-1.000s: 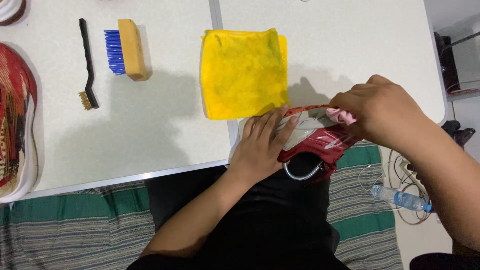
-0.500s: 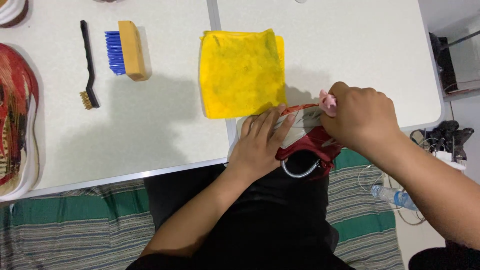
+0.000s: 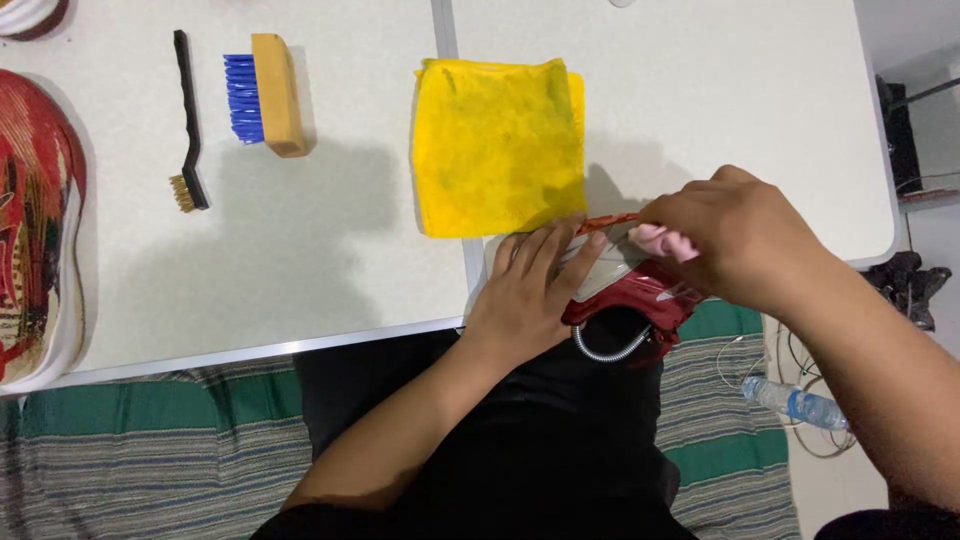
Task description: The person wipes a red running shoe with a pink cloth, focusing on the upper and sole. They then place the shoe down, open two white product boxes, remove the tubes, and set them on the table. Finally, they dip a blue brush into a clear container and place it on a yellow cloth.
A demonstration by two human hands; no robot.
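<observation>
Compared with the view half a second earlier, the right hand (image 3: 735, 240) sits slightly further left over the red shoe (image 3: 630, 300), and the left hand (image 3: 530, 290) keeps its place on the shoe's near side. The table layout is unchanged.

The red shoe rests at the near edge of the white table (image 3: 700, 100), partly overhanging the person's lap. Its long axis runs roughly left to right with a slight upward tilt toward the right; which end is the toe cannot be told, as both hands cover it. The dark opening with a grey rim faces the person.

The left hand lies flat, fingers extended, pressing the shoe's side. The right hand is closed around a small pink cloth (image 3: 662, 241), held against the shoe's upper edge.

No package or label is readable. A clear plastic bottle (image 3: 795, 402) with a blue band lies on the floor at the right. A yellow cloth (image 3: 498, 145), folded square, lies just beyond the shoe. Further left lie a wooden brush with blue bristles (image 3: 265, 95) and a thin black brush (image 3: 187, 125) with brass-coloured bristles. A second red shoe (image 3: 35, 220) lies at the far left edge.
</observation>
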